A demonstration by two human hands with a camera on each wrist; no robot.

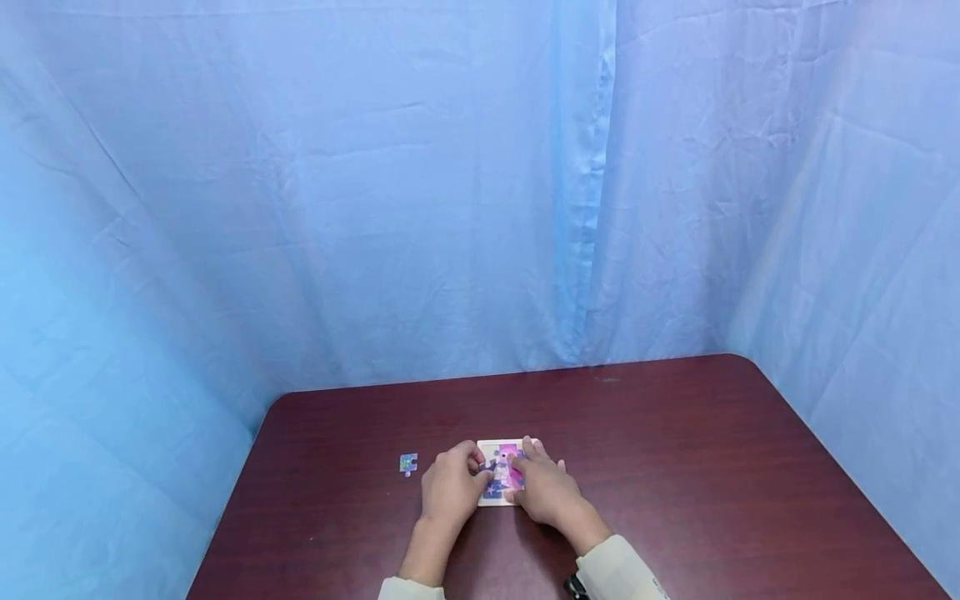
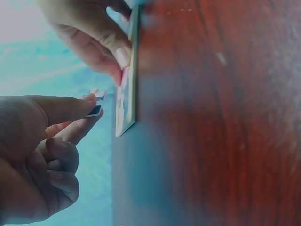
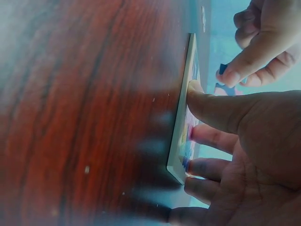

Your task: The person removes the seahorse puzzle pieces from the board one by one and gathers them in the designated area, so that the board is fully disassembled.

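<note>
Beyond all fingers, blue curtain [image 1: 420,208]; beneath them, table [image 1: 675,433]. Board [image 1: 491,503] flat on it under spread fingertips of the right hand [image 1: 547,492]; near edge runs left-right, long axis uncertain, right end covered. Left hand [image 1: 451,485] pinches blue piece [image 2: 95,111], thumb to index. Left wrist view: that piece tilted, clear of the board; head view hides the gap. Loose piece [image 1: 408,462] left of left fingers, knob toward the person.
</note>
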